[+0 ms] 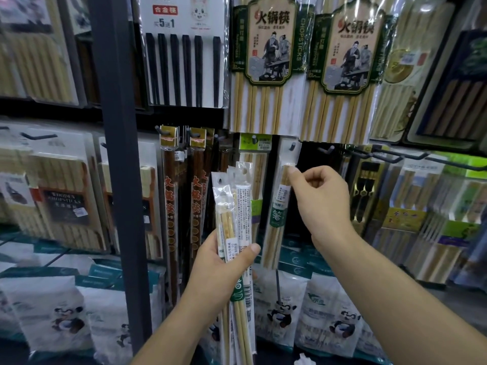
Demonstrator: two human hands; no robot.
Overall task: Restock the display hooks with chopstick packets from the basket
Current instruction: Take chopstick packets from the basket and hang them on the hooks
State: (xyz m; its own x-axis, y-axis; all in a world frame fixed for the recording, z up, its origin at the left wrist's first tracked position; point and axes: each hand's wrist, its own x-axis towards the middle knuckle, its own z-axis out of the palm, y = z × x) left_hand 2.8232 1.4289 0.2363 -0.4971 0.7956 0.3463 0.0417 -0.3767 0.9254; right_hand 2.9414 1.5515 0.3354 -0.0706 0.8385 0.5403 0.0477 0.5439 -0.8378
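Head view, the only one. Shop display wall (303,143) packed with hanging chopstick packs, dark upright post (118,154) left of centre, panda-print bags (279,312) stacked along the bottom edge. Big hot-pot chopstick packs (263,61) fill the top row; red-brown packs (171,206) hang in the lower row just right of the post.

Left hand (221,262) grips a bundle of packets (237,206) around the middle, thumb across the front, hang-holes fanned out at the top. Likely held upright like this as ready stock, so the other hand can pull one off at a time.

Right hand (325,204) pinches the upper part of a single packet (276,225) between fingertips (291,171) and thumb, other fingers curled. The packet's clear header sits at a hook (291,146) in the lower row, mid-rack; it looks threaded on, though the hole is hard to make out through glare. A high pinch gives control of the hole end while the long body hangs.

Empty hooks (325,150) stick out just to the right, so restocking looks far from done. Basket not in view.
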